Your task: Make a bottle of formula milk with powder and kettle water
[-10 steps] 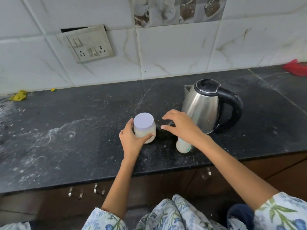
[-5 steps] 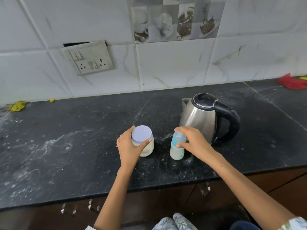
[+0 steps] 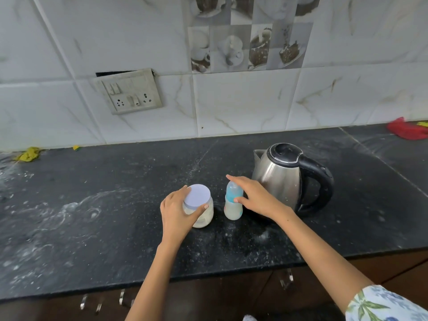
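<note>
A clear powder jar [image 3: 202, 214] with a pale lilac lid stands on the black counter [image 3: 115, 205]. My left hand [image 3: 178, 210] wraps around the jar's left side, thumb on the lid rim. Just to its right stands a small baby bottle [image 3: 233, 205] with a blue collar, clear cap and milky contents. My right hand [image 3: 257, 196] holds the bottle near its top from the right. A steel kettle [image 3: 281, 179] with a black lid and handle stands close behind my right hand.
A switch and socket plate [image 3: 129, 93] hangs on the tiled wall. A yellow scrap [image 3: 29, 154] lies at the counter's back left, and a red cloth [image 3: 407, 130] at the back right. White powder streaks mark the counter's left side. Cabinet handles [image 3: 102, 301] sit below the front edge.
The bottle has moved out from the counter's front edge to stand upright beside the jar. My right hand went with it. My left hand stayed on the jar. The view tilted upward.
</note>
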